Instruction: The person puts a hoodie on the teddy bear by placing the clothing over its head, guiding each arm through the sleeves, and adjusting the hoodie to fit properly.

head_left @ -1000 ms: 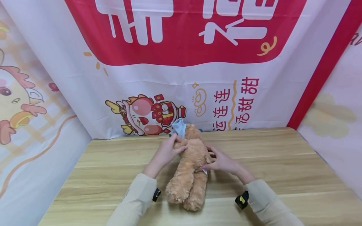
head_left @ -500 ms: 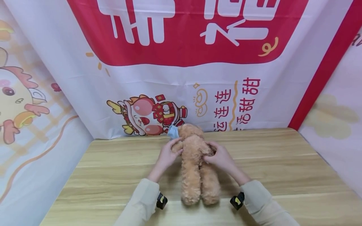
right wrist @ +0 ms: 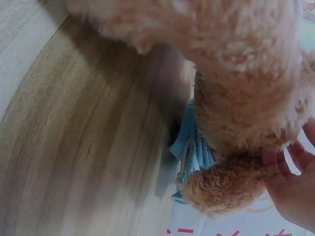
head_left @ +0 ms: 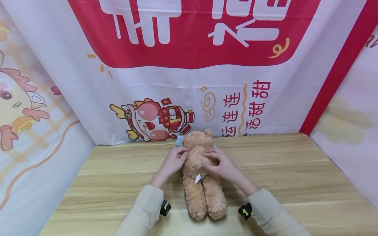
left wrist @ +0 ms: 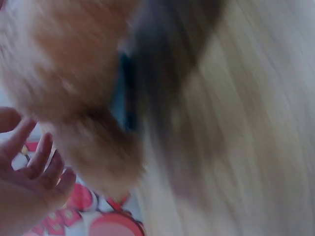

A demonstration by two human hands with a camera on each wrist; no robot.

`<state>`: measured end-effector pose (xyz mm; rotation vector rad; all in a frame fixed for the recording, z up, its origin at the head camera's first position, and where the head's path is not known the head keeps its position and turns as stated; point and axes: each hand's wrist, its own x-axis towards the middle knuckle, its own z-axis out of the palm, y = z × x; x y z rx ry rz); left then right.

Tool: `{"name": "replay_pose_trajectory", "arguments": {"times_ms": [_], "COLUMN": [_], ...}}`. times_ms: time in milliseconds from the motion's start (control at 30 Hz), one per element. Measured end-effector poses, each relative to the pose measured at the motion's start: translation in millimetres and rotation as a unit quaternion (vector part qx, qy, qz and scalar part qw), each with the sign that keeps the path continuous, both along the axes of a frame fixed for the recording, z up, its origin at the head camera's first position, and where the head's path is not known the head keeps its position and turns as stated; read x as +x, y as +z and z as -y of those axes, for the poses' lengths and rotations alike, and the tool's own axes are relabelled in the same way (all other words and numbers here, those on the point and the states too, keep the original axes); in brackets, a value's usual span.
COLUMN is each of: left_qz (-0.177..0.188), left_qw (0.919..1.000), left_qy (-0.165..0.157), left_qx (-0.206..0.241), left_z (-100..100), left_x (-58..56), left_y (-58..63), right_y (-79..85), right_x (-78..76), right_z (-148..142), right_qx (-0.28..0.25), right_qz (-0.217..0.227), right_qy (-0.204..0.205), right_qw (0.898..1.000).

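Observation:
A brown plush teddy bear [head_left: 196,164] is between my hands with its back toward me, head at the far side and legs nearer. A white tag [head_left: 198,178] shows low on its back. Light blue cloth [right wrist: 189,142] sits at its front, partly hidden; in the head view it peeks out beside the head. My left hand [head_left: 175,160] holds the bear's left side near the shoulder, fingers bent against the fur. On the opposite side my right hand [head_left: 222,165] grips the upper body, thumb on the back. Motion blurs the left wrist view.
The wooden table [head_left: 124,177] carries the bear near its back edge. Directly behind hangs a white and red printed cloth backdrop [head_left: 165,78], with further printed cloth [head_left: 38,108] along the left. Black wrist cameras [head_left: 245,211] sit below the sleeves.
The bear has turned and straightened so its back and tag face me. Its blue cloth has slipped mostly out of sight. My right hand has moved up and inward onto its upper back.

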<state>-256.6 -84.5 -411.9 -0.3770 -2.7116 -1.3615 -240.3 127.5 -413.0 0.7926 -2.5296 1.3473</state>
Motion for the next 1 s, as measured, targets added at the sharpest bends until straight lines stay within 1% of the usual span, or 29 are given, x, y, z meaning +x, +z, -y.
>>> {"name": "replay_pose_trajectory", "arguments": {"times_ms": [67, 133, 167, 233, 300, 367, 433, 467, 567, 633, 700, 767, 867, 900, 967, 1000], "left_qz": [0.012, 0.020, 0.021, 0.024, 0.017, 0.005, -0.015, -0.031, -0.082, -0.107, -0.120, -0.122, -0.120, -0.116, -0.112, -0.110], "left_qw": [0.9999, 0.9997, 0.9996, 0.9994, 0.9995, 0.9993, 0.9974, 0.9956, 0.9864, 0.9799, 0.9757, 0.9733, 0.9728, 0.9741, 0.9776, 0.9797], "left_qy": [-0.002, -0.013, -0.020, -0.024, -0.023, -0.024, -0.026, -0.027, -0.016, -0.002, 0.005, 0.004, 0.000, 0.004, 0.024, 0.038], "left_qx": [0.004, 0.007, 0.006, -0.002, -0.010, -0.030, -0.065, -0.084, -0.142, -0.168, -0.183, -0.194, -0.199, -0.194, -0.177, -0.163], "left_z": [-6.5, -13.3, -16.3, -21.9, -26.8, -31.7, -36.9, -39.1, -44.1, -45.6, -46.3, -46.8, -47.3, -47.4, -47.3, -47.1], "left_x": [2.4, 5.4, 6.6, 9.6, 11.2, 13.3, 17.5, 20.0, 28.3, 32.5, 34.9, 36.5, 38.0, 38.2, 38.2, 38.1], "left_y": [6.7, 10.7, 11.3, 12.0, 9.8, 5.5, -1.3, -5.3, -14.7, -16.5, -15.5, -13.8, -12.8, -13.2, -16.8, -19.1], "right_y": [1.8, 3.9, 5.1, 7.6, 9.0, 10.2, 11.6, 12.3, 15.7, 15.8, 14.5, 11.2, 7.2, 6.0, 4.2, 3.6], "right_x": [0.1, -0.6, -1.1, -3.6, -8.4, -14.3, -21.0, -24.2, -32.7, -38.4, -43.6, -48.5, -52.6, -53.2, -53.1, -52.6], "right_z": [0.7, -0.4, -2.0, -6.5, -11.8, -16.0, -17.0, -16.5, -10.6, -5.2, 0.6, 5.9, 12.6, 14.5, 17.8, 19.6], "right_qx": [-0.007, -0.018, -0.022, -0.025, -0.017, 0.002, 0.014, 0.015, 0.016, 0.015, 0.022, 0.041, 0.074, 0.085, 0.093, 0.088], "right_qz": [0.012, 0.034, 0.048, 0.081, 0.104, 0.117, 0.123, 0.123, 0.109, 0.092, 0.071, 0.053, 0.025, 0.015, 0.002, -0.001], "right_qy": [0.001, -0.004, -0.006, -0.024, -0.043, -0.066, -0.083, -0.086, -0.089, -0.082, -0.079, -0.081, -0.098, -0.106, -0.125, -0.129], "right_qw": [1.000, 0.999, 0.999, 0.996, 0.993, 0.991, 0.989, 0.989, 0.990, 0.992, 0.994, 0.994, 0.992, 0.991, 0.988, 0.988]}}
